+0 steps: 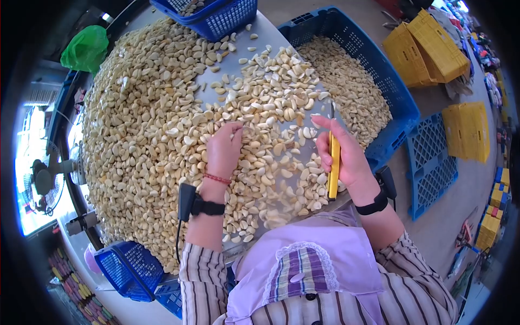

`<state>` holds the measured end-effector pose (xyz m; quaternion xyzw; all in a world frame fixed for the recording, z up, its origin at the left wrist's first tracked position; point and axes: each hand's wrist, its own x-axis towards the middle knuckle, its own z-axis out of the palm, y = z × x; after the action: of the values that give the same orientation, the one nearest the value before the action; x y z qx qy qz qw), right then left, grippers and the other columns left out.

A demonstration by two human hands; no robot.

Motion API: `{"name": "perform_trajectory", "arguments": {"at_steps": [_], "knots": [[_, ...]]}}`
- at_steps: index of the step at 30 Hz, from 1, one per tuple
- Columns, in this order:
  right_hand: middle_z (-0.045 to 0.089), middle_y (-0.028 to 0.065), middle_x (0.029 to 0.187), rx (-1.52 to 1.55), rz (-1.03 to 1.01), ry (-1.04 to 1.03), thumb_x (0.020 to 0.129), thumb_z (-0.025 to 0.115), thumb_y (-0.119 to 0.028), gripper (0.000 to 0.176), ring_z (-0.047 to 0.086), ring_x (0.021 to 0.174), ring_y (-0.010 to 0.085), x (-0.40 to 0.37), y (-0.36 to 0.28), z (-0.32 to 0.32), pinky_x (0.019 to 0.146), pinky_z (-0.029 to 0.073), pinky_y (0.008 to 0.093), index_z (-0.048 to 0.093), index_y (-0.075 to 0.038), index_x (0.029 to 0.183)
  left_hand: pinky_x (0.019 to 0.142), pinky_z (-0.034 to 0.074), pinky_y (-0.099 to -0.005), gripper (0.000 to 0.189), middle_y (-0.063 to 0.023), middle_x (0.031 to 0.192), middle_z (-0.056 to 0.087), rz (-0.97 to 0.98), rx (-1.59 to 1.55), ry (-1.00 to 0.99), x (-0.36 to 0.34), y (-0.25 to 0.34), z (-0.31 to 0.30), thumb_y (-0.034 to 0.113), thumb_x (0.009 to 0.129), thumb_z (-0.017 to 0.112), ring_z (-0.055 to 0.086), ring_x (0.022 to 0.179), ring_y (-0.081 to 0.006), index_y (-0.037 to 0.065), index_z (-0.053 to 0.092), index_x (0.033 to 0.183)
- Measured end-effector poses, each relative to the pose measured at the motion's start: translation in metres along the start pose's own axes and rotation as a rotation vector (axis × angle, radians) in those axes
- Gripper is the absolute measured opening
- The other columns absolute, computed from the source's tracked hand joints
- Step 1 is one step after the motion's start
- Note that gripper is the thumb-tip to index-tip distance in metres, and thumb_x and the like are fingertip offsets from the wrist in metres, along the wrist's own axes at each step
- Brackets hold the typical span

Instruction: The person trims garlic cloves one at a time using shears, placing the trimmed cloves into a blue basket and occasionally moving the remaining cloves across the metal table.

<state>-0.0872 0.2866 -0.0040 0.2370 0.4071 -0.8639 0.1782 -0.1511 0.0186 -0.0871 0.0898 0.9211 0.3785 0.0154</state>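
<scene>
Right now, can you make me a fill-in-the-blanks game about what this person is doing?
1. The knife in the right hand has a ____ handle.
2. The left hand touches the cloves and wears a ____ bracelet.
3. The big crate beside the table, with cloves in it, is ____.
Missing words: yellow, red, blue.

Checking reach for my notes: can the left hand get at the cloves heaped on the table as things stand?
Likely yes: the left hand is down among the cloves, nothing covers them, and the right hand with its yellow knife is off to the side.
</scene>
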Motion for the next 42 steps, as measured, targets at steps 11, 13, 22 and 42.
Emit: {"name": "perform_trajectory", "arguments": {"at_steps": [11,13,22,42], "knots": [[0.05,0.0007,0.071,-0.367,-0.009,-0.037,0.096,0.05,-0.033,0.047,0.044,0.049,0.0058,-0.008,0.012,0.019,0.043,0.038,0.019,0.044,-0.005,0.134,0.046,0.04,-0.0248,0.029,-0.001,0.078,0.062,-0.194,-0.426,-0.028,0.004,0.007,-0.013,0.014,0.085,0.065,0.052,0.053,-0.0121,0.007,0.063,0.113],[0.052,0.0,0.072,-0.474,-0.045,-0.064,0.094,0.053,-0.034,0.051,0.044,0.049,0.0051,-0.009,0.022,0.022,0.043,0.037,0.0186,0.042,-0.006,0.135,0.041,0.028,-0.0153,0.024,0.006,0.064,0.053,-0.569,-0.872,-0.144,-0.006,0.034,-0.027,0.012,0.087,0.065,0.038,0.048,0.0006,0.001,0.064,0.108],[0.049,0.0156,0.132,-0.819,-0.23,-0.461,0.092,0.057,-0.024,0.063,0.047,0.118,0.0165,-0.009,0.04,0.037,0.1,0.036,0.0324,0.027,-0.005,0.145,0.052,0.041,-0.017,0.011,-0.0008,0.077,0.062,-0.397,-1.0,-0.101,-0.062,0.088,-0.027,0.002,0.082,0.067,0.052,0.061,-0.0034,0.0,0.064,0.093],[0.05,-0.0003,0.068,-0.062,-0.313,0.096,0.094,0.053,-0.034,0.045,0.046,0.045,0.0075,-0.025,-0.044,-0.022,0.042,0.04,0.0204,0.044,-0.018,0.135,0.055,0.048,-0.038,0.019,-0.0076,0.081,0.064,0.405,0.248,-0.31,0.021,0.083,0.083,0.026,0.085,0.06,0.061,0.064,-0.0265,0.009,0.065,0.093]]}}
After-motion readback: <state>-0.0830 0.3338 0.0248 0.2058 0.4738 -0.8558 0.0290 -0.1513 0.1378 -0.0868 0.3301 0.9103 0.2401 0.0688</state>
